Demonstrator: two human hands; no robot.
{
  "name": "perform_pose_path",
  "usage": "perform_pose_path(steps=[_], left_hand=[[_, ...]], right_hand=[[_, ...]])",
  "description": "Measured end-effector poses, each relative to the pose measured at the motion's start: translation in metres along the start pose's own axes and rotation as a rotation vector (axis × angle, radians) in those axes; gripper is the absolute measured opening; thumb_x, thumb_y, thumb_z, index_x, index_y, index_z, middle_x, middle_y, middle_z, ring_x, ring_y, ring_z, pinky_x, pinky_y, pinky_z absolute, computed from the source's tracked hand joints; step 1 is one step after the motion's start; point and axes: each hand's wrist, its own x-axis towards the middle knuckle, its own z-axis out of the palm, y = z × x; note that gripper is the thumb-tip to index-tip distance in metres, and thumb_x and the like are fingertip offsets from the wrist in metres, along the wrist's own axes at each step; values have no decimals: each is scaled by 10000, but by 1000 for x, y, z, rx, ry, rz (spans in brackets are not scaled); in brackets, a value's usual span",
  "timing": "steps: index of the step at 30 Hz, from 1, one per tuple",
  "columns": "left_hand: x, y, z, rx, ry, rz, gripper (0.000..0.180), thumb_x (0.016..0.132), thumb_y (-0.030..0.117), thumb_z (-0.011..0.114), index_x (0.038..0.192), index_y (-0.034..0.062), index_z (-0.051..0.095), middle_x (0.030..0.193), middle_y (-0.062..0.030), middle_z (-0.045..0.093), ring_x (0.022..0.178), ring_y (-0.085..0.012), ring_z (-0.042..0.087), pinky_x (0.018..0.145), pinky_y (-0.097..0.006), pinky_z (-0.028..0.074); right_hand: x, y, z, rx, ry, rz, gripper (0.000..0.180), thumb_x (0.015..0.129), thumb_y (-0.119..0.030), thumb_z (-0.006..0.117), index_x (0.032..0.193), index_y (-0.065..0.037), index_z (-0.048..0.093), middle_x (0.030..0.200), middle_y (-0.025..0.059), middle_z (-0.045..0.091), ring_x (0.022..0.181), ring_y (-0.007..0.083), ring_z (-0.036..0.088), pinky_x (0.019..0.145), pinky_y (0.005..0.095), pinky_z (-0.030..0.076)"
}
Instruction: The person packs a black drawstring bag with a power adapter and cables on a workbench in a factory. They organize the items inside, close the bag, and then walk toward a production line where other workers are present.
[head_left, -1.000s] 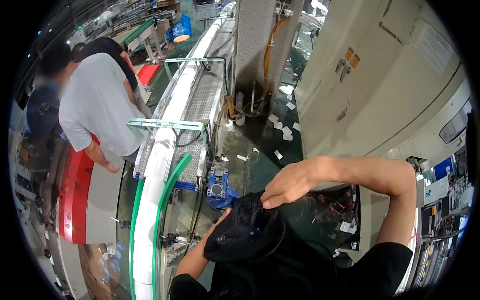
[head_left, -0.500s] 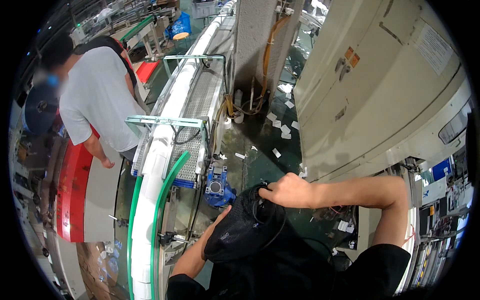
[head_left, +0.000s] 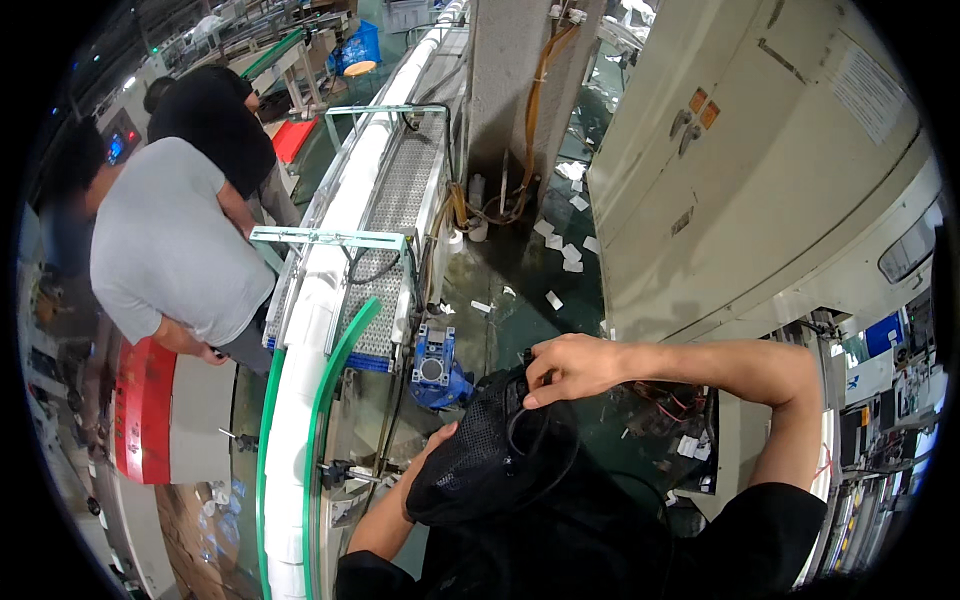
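Right hand (head_left: 570, 368) pinches the thin black cable loop (head_left: 535, 440) at the top edge of the black mesh fabric pouch (head_left: 490, 460), which sits low centre, just beside the blue gearbox motor (head_left: 435, 368) under the white-and-green curved conveyor (head_left: 300, 400). Left hand (head_left: 435, 450) is mostly hidden under the pouch, so whether it grips is unclear. Best to support the pouch from below and feed the cable without kinking.
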Motion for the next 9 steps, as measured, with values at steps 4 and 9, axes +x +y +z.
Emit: perform_pose_path(steps=[4, 9], left_hand=[[0, 1, -5, 6, -34, -7, 656, 942, 476, 516, 1415, 29, 436, 1380, -140, 526, 1253, -246, 527, 1089, -369, 415], [-31, -33, -9, -99, 82, -8, 706, 935, 505, 531, 1457, 52, 384, 1418, -134, 491, 1279, -255, 505, 1092, -389, 413]], right_hand=[[-1, 2, 0, -84, -42, -2, 406, 872, -424, 665, 831, -20, 670, 869, 159, 608, 874, 339, 621, 747, 428, 478], [1, 14, -4, 16, -64, -216, 355, 853, -322, 652, 718, -1, 582, 830, 159, 585, 845, 335, 601, 719, 423, 467]])
